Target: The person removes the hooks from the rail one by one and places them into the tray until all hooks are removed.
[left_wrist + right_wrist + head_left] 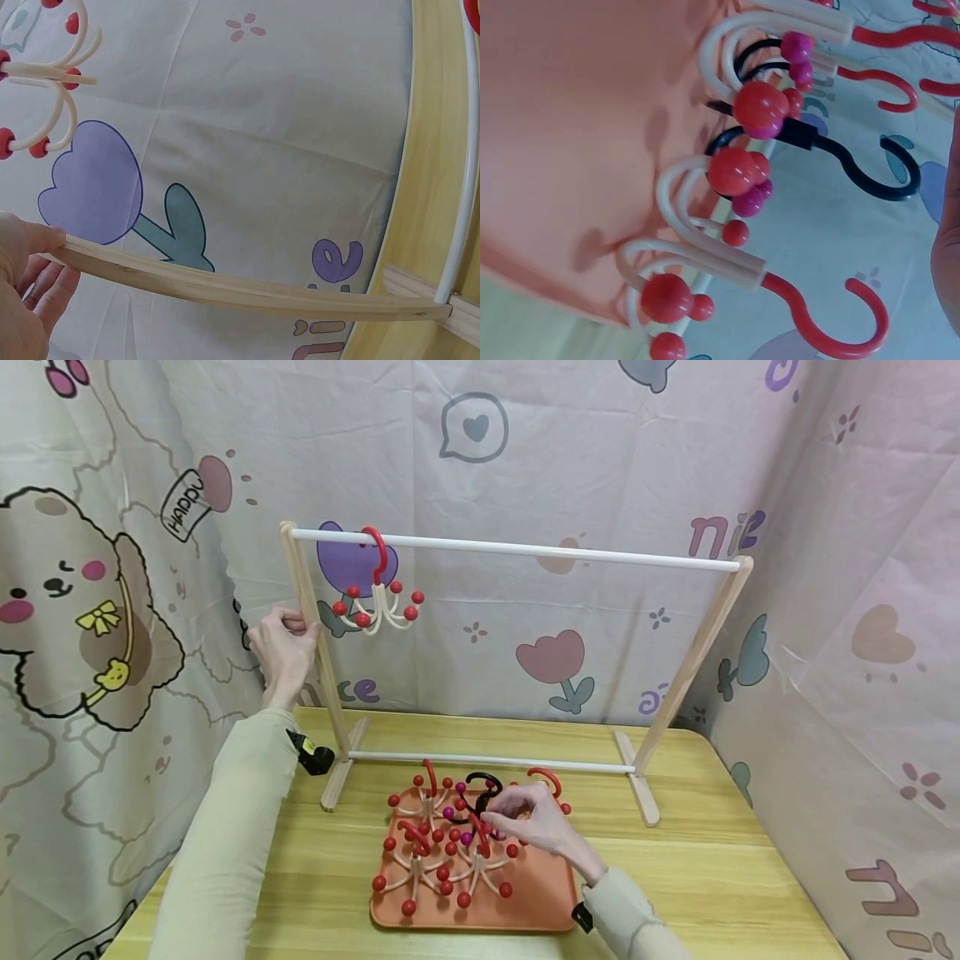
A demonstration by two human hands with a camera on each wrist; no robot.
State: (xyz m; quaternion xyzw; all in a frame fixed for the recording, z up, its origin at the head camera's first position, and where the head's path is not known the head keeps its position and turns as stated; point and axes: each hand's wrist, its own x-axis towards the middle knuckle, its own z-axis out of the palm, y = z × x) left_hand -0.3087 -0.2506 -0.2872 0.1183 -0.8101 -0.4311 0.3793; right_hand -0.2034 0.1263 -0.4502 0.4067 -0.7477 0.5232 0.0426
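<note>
My left hand (pixel 285 647) grips the left wooden post (pixel 327 685) of a hanging rack, thumb on one face and fingers behind. From the rack's white top bar (pixel 525 549) hangs a small hanger (pixel 380 602) with a red hook and cream curved arms tipped with red balls. My right hand (pixel 536 818) is over an orange tray (pixel 536 893), its fingertips right by the red hook of a front hanger (pixel 477 860). Close to them stands a black hanger (pixel 799 135) with magenta balls. In the right wrist view only the hand's edge shows.
Several more red-hooked hangers (pixel 416 864) stand crowded on the tray's left and back. A white lower bar (pixel 487 762) joins the rack's feet behind it. The right post (pixel 693 664) rises near the table's (pixel 705 860) right side. Printed cloth (pixel 480 485) surrounds the table.
</note>
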